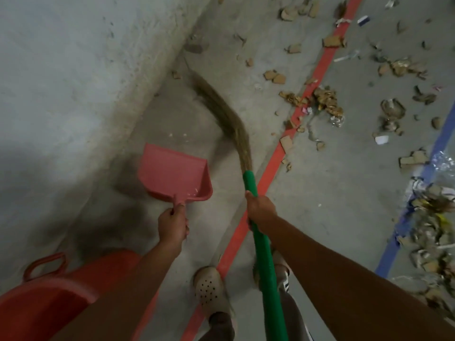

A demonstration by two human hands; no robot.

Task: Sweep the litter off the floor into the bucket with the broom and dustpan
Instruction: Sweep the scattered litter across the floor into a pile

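Observation:
My left hand [172, 226] grips the handle of a pink dustpan [172, 174], held just above the grey floor with its mouth pointing away from me. The pan looks almost empty. My right hand [261, 209] grips the green handle of a broom [264, 252]. Its straw bristles [221, 107] curve left and touch the floor near the foot of the wall. A red bucket [46, 301] with a loop handle stands at the lower left, partly behind my left forearm. Litter [325, 99] of cardboard scraps and wrappers lies scattered to the right.
A rough concrete wall [73, 70] fills the left side. A red tape line [305, 94] and a blue tape line [418, 193] run diagonally across the floor. A denser heap of rubbish [433, 230] sits at the right edge. My two shoes [209, 286] stand by the red line.

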